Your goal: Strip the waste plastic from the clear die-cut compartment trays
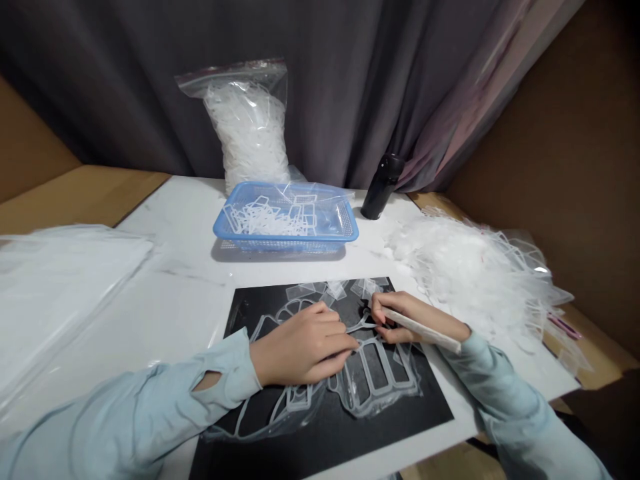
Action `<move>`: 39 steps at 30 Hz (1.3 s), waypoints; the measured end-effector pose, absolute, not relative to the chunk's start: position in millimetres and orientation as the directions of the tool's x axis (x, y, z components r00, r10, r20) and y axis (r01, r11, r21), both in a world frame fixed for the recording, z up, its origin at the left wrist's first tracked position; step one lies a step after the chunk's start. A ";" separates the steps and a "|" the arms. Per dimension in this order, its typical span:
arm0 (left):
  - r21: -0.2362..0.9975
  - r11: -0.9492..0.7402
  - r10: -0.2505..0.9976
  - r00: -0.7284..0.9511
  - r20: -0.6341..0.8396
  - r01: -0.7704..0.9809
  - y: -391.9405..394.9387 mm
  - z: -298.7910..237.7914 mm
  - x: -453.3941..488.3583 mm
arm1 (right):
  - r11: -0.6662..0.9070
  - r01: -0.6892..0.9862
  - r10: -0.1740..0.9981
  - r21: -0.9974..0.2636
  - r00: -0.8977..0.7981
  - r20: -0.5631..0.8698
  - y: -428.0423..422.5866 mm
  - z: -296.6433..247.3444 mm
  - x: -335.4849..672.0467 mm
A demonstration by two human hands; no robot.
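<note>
A translucent plastic sheet with frame-shaped cut-outs point(367, 400) lies on a black mat point(400, 433). Over its middle is my left hand point(303, 343), fingers bent downward, thumb and index fingertip close together at the plastic. My right hand point(400, 317) grips a slim pen-like tool with a pale, wrapped-looking handle point(425, 330); the handle slants back across the palm toward the wrist. The tool's tip is largely hidden by the fingers. Just beyond the hands, small clear plastic pieces point(336, 289) lie at the mat's far edge.
A blue basket point(285, 243) holds white plastic frames. Behind it stands a filled zip bag point(250, 133), with a black bottle point(383, 187) to the right. Plastic scraps point(475, 273) are heaped at right, and stacked clear sheets point(65, 287) lie at left. Cardboard walls flank the white table point(190, 267).
</note>
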State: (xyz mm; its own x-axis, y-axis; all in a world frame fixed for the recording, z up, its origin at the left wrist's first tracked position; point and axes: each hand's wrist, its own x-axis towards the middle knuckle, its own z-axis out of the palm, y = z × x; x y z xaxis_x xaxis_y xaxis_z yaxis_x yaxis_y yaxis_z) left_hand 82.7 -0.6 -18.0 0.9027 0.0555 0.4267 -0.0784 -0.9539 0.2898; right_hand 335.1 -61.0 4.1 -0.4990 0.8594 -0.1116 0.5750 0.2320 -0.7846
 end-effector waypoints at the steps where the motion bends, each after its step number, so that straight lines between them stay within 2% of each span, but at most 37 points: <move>1: 0.284 -0.956 0.051 0.904 0.425 -0.079 -0.5 -17.8 82.7 | 0.234 0.574 0.859 -0.784 -0.500 -0.109 -60.9 4.1 335.1; 12: 0.332 -0.943 0.121 0.911 0.395 -0.019 -1.4 -17.7 82.1 | 0.234 0.564 0.853 -0.792 -0.510 -0.111 -61.0 4.6 334.8; 17: 0.326 -0.945 0.121 0.936 0.331 0.007 -1.0 -16.0 80.9 | 0.228 0.560 0.843 -0.796 -0.523 -0.127 -61.3 5.2 334.2; 21: 0.368 -0.930 0.133 0.948 0.289 0.018 -1.5 -15.8 80.4 | 0.208 0.563 0.849 -0.800 -0.509 -0.138 -61.5 4.9 334.3; 25: 0.412 -0.910 0.182 0.940 0.287 0.050 -2.9 -16.7 81.2 | 0.205 0.551 0.845 -0.809 -0.517 -0.139 -61.3 5.1 334.1; 31: 0.408 -0.900 0.275 0.924 0.266 0.151 -3.4 -17.3 82.4 | 0.224 0.550 0.837 -0.805 -0.531 -0.130 -61.0 5.9 334.2; 39: 0.420 -0.896 0.266 0.934 0.240 0.147 -3.1 -18.3 82.8 | 0.192 0.523 0.828 -0.830 -0.541 -0.149 -60.9 6.3 334.6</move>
State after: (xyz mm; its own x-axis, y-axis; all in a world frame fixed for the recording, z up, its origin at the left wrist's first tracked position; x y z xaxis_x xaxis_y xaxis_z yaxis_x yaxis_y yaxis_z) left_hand 82.8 -3.1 -18.3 0.9337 0.2660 0.2398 0.1474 -0.8957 0.4196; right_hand 334.6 -60.9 6.3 -0.5409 0.8278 -0.1492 0.5231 0.1921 -0.8303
